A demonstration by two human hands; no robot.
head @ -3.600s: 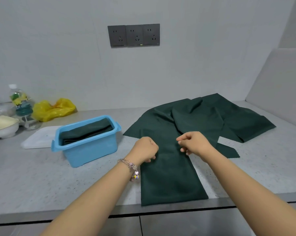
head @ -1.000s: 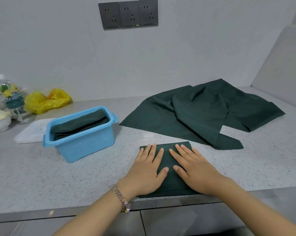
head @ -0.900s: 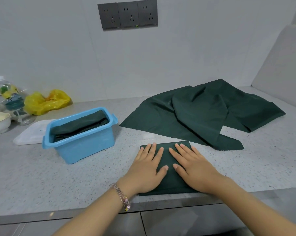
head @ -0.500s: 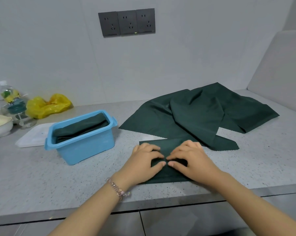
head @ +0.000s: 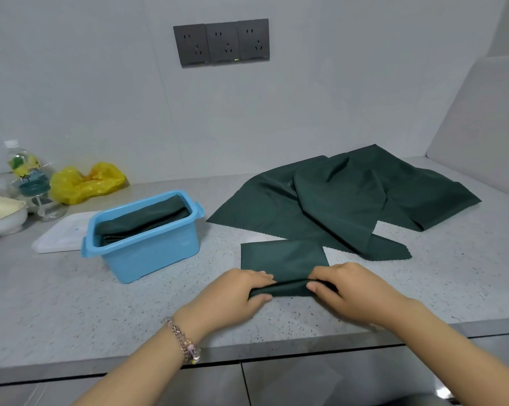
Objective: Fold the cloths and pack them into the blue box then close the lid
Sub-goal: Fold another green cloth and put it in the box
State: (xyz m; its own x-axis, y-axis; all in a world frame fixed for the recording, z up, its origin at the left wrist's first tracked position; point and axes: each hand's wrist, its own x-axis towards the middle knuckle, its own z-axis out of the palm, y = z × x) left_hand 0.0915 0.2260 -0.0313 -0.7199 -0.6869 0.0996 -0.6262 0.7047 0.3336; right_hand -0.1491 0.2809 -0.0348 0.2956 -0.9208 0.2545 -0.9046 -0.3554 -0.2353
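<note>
- Head view: the left hand [head: 235, 294] and right hand [head: 344, 291], flat a second ago, now pinch the folded cloth's [head: 284, 259] near edge, lifting it on the counter [head: 71, 303].
- Another fold looks underway; the blue box [head: 148, 253], left, holds folded cloths, unfolded cloths [head: 350, 200] behind.

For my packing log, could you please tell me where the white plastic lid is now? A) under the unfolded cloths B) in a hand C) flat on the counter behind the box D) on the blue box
C: the white plastic lid lies flat on the grey speckled counter behind the open blue plastic box.
</note>
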